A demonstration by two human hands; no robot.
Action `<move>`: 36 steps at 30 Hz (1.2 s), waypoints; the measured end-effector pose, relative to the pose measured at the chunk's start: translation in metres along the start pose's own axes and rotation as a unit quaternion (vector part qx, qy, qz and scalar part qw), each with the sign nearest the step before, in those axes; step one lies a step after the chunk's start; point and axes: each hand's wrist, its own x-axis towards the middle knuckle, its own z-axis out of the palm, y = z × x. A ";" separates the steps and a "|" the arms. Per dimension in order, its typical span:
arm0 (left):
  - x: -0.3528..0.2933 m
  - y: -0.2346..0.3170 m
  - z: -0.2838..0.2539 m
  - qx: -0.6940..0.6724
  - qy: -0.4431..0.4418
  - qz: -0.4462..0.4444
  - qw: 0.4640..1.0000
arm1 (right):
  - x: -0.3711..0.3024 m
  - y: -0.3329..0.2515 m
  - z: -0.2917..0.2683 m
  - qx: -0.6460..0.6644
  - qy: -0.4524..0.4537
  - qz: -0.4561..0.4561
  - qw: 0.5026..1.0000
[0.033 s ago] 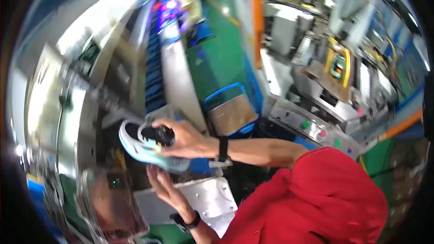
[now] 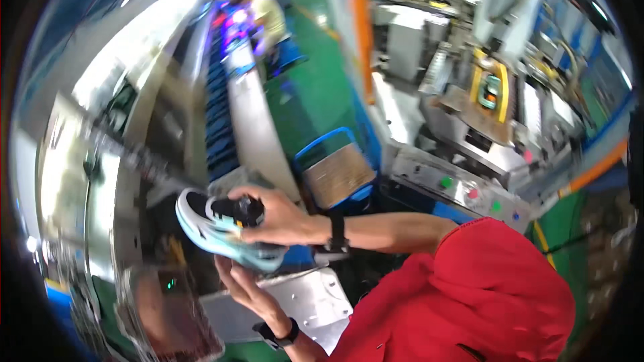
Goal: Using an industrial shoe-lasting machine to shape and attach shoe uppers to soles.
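Note:
A white and pale aqua sneaker (image 2: 221, 241) is held tilted in front of me, left of the middle. My right hand (image 2: 282, 218) grips it from the right, with fingers and thumb around a black part (image 2: 241, 210) at its opening. Whether that part belongs to the shoe or sits inside it, I cannot tell. Below the shoe, my left hand (image 2: 245, 289) has its fingers stretched out. Its fingertips are close to the shoe's lower edge; contact is unclear. Each wrist wears a black band.
A metal plate (image 2: 302, 305) lies under my left hand, beside a clear-covered box (image 2: 168, 308). Ahead runs a conveyor line (image 2: 258, 121), with another person (image 2: 267, 17) at its far end. A blue-framed cart (image 2: 339, 174) and a machine with coloured buttons (image 2: 463, 184) stand to the right.
The whole view has shifted slightly. The sneaker has tilted a little in my right hand. My left hand's fingers sit closer to the shoe's lower edge.

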 end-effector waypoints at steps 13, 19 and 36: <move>-0.127 0.065 0.350 -0.008 -0.622 0.062 0.780 | -0.257 -0.094 -0.352 -0.093 0.422 0.118 0.894; -0.181 0.062 0.555 0.046 -0.640 0.227 0.733 | -0.355 -0.119 -0.465 -0.177 0.615 0.093 0.763; -0.244 -0.033 0.803 0.022 -0.600 -0.072 0.797 | -0.388 -0.105 -0.603 -0.380 0.691 0.228 0.571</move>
